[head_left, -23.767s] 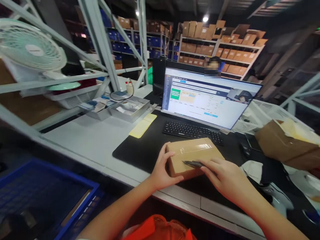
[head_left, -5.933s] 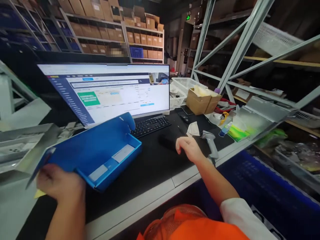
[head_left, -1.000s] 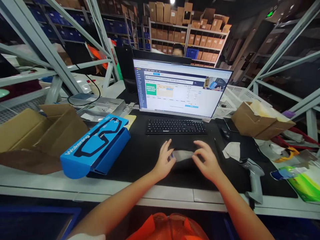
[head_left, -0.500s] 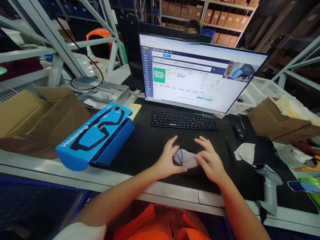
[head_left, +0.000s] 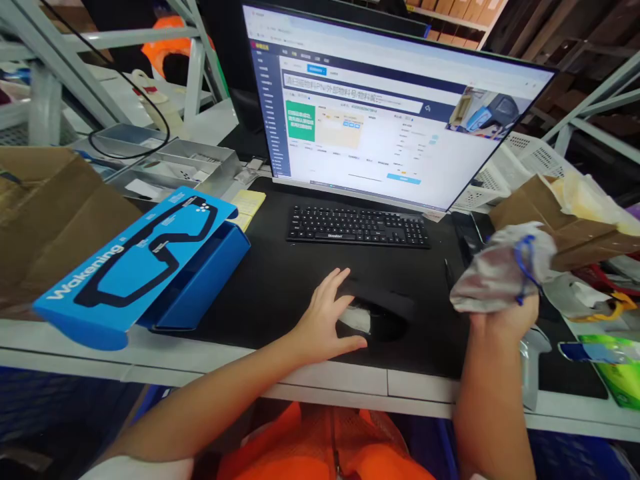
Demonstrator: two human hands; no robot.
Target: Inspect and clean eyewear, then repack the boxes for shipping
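My right hand [head_left: 515, 317] is raised on the right and holds a grey drawstring pouch [head_left: 500, 270] with a blue cord; the pouch hides most of its fingers. Low over the black mat [head_left: 280, 287], my left hand [head_left: 325, 323] has its fingers spread and thumb apart. Beside its thumb and fingers lies a small pale, silvery piece [head_left: 357, 319]; whether they touch, I cannot tell. A dark, glossy shape [head_left: 387, 317] adjoins that piece, its kind unclear. Left of this hand stands a blue box [head_left: 150, 260] marked "Wakening", with glasses pictured on its lid.
A keyboard [head_left: 357, 227] lies below the large monitor [head_left: 360, 113]. Right are a scanner [head_left: 533, 367], an open carton [head_left: 580, 233] and white baskets [head_left: 535, 160]. Left are a brown carton [head_left: 55, 220], yellow notes [head_left: 249, 207] and a metal tray [head_left: 210, 163].
My right hand has moved right and up with the pouch, away from my left hand. The pale piece on the mat has come into sight. The view has shifted and dipped.
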